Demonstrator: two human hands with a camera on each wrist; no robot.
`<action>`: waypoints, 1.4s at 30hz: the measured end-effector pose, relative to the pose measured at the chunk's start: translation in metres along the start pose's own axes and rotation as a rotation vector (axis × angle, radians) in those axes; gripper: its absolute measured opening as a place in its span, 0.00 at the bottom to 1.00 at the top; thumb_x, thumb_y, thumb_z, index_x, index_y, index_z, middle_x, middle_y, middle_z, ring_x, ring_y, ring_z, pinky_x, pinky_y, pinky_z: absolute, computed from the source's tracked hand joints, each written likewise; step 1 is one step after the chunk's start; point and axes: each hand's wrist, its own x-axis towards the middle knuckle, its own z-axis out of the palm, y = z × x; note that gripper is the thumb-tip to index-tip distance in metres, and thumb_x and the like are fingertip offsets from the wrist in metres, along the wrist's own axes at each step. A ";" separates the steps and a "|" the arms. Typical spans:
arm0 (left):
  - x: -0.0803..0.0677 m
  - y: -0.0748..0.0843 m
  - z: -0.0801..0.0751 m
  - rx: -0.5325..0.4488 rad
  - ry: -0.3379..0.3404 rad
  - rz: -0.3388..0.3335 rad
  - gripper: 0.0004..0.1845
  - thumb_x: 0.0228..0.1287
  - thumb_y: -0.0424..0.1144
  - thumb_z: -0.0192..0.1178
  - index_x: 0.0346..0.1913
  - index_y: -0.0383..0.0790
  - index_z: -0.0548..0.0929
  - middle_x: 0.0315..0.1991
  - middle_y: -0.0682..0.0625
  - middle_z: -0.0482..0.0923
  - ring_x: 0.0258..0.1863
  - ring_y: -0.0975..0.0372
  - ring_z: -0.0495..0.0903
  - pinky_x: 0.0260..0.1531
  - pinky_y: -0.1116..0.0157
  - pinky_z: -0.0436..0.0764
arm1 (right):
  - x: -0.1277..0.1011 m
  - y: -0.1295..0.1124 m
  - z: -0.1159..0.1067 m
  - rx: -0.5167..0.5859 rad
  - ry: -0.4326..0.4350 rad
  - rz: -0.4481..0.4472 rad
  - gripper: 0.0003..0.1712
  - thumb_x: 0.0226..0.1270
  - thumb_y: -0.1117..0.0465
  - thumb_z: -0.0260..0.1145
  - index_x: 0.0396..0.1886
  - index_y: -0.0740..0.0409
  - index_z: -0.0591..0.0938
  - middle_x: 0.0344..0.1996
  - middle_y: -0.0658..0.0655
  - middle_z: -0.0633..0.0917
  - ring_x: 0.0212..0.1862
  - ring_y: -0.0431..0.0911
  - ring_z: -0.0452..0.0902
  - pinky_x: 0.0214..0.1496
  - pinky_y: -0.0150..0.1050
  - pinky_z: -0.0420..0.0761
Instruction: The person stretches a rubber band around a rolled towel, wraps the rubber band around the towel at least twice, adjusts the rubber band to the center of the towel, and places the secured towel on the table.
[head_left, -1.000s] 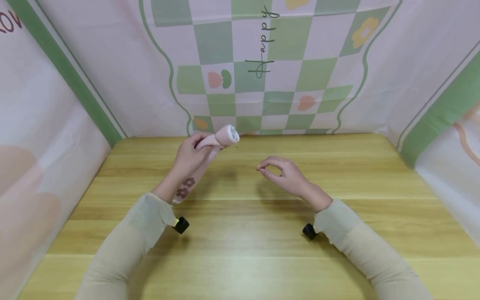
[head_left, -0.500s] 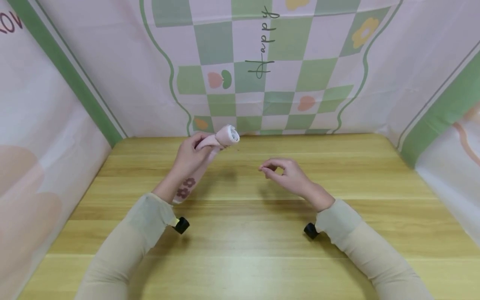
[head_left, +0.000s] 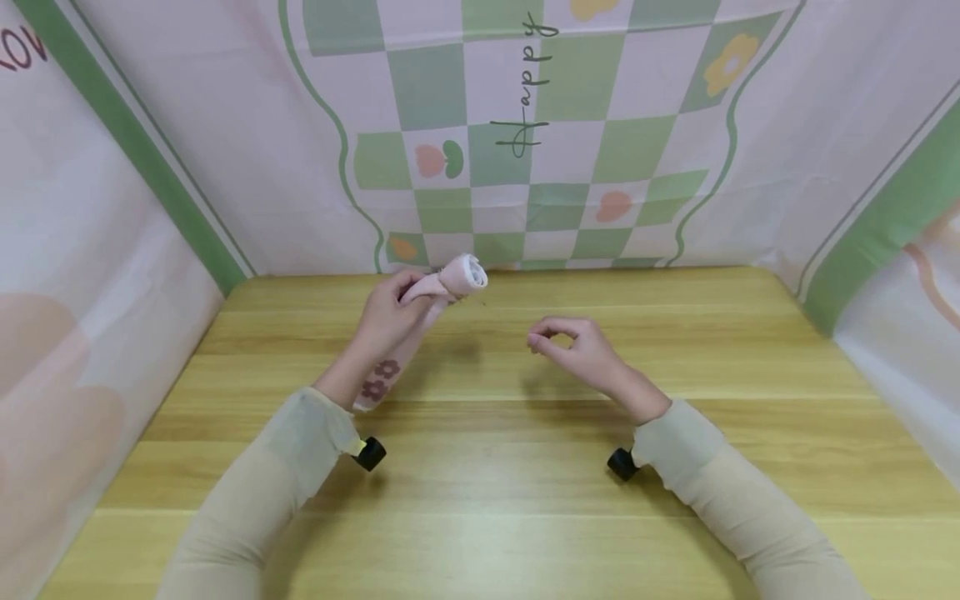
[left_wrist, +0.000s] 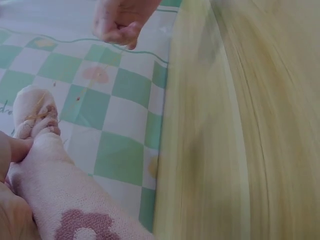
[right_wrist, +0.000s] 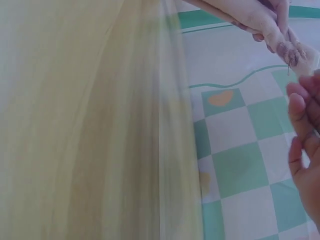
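My left hand (head_left: 390, 312) grips a pink sock (head_left: 457, 275) with dark pink flowers, holding it above the wooden table (head_left: 525, 492) with its bunched end pointing up and to the right. The left wrist view shows the sock (left_wrist: 50, 170) close up. A thin thread (left_wrist: 85, 75) runs from the sock's end to my right hand (left_wrist: 120, 20). In the head view my right hand (head_left: 570, 346) hovers to the right of the sock, with thumb and forefinger pinched together on the thread. The right wrist view shows the sock (right_wrist: 272, 25) and my right fingers (right_wrist: 305, 145).
A pink and green checked backdrop (head_left: 525, 125) with flowers closes off the back and both sides of the table. Small black wrist cameras (head_left: 371, 454) sit under both sleeves.
Both hands have drifted a little to the right. The sock's bunched end sits slightly further right, and the pinch of the right hand is unchanged.
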 end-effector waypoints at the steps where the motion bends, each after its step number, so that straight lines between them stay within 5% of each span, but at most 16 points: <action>1: 0.000 0.000 0.001 -0.004 0.001 0.000 0.13 0.72 0.33 0.59 0.55 0.33 0.83 0.53 0.40 0.82 0.50 0.50 0.79 0.52 0.55 0.79 | 0.000 0.000 0.000 0.033 0.013 -0.009 0.09 0.75 0.69 0.62 0.37 0.63 0.88 0.33 0.58 0.87 0.39 0.44 0.82 0.44 0.39 0.81; 9: 0.001 0.005 0.006 -0.039 -0.013 -0.016 0.15 0.72 0.33 0.59 0.58 0.33 0.82 0.53 0.40 0.81 0.50 0.51 0.79 0.52 0.56 0.79 | 0.001 -0.001 0.003 0.092 0.093 -0.149 0.12 0.70 0.76 0.61 0.30 0.63 0.87 0.35 0.60 0.89 0.44 0.41 0.81 0.56 0.37 0.74; 18: 0.005 0.009 0.006 -0.112 0.008 -0.094 0.16 0.76 0.38 0.59 0.59 0.33 0.80 0.56 0.39 0.79 0.54 0.51 0.78 0.57 0.55 0.78 | 0.012 -0.010 0.010 0.250 0.034 -0.201 0.10 0.75 0.68 0.62 0.31 0.67 0.83 0.39 0.48 0.87 0.49 0.44 0.82 0.60 0.37 0.77; 23: 0.006 0.011 0.005 -0.120 0.019 -0.115 0.17 0.75 0.40 0.59 0.59 0.33 0.80 0.55 0.40 0.79 0.50 0.52 0.78 0.53 0.56 0.79 | 0.016 -0.010 0.010 0.406 0.062 -0.162 0.17 0.78 0.67 0.58 0.26 0.71 0.79 0.33 0.47 0.86 0.45 0.43 0.82 0.51 0.36 0.81; 30: 0.007 0.010 0.013 -0.149 -0.014 -0.104 0.16 0.75 0.36 0.60 0.58 0.30 0.80 0.52 0.39 0.79 0.49 0.53 0.78 0.52 0.59 0.79 | 0.023 -0.013 0.013 0.575 0.036 -0.255 0.22 0.72 0.71 0.51 0.14 0.71 0.72 0.18 0.55 0.79 0.33 0.46 0.81 0.64 0.43 0.75; 36: 0.007 0.013 0.020 -0.162 -0.029 -0.109 0.14 0.75 0.38 0.60 0.56 0.33 0.82 0.49 0.42 0.81 0.45 0.56 0.78 0.46 0.62 0.79 | 0.027 -0.026 0.015 0.522 -0.056 -0.395 0.29 0.79 0.61 0.57 0.12 0.60 0.69 0.12 0.58 0.70 0.23 0.48 0.71 0.49 0.42 0.79; 42: 0.008 0.016 0.019 -0.138 -0.012 -0.101 0.14 0.75 0.38 0.59 0.56 0.34 0.82 0.49 0.42 0.80 0.45 0.56 0.77 0.45 0.63 0.78 | 0.029 -0.032 0.013 0.412 -0.175 -0.340 0.17 0.75 0.72 0.51 0.23 0.66 0.76 0.17 0.61 0.71 0.21 0.46 0.63 0.26 0.37 0.68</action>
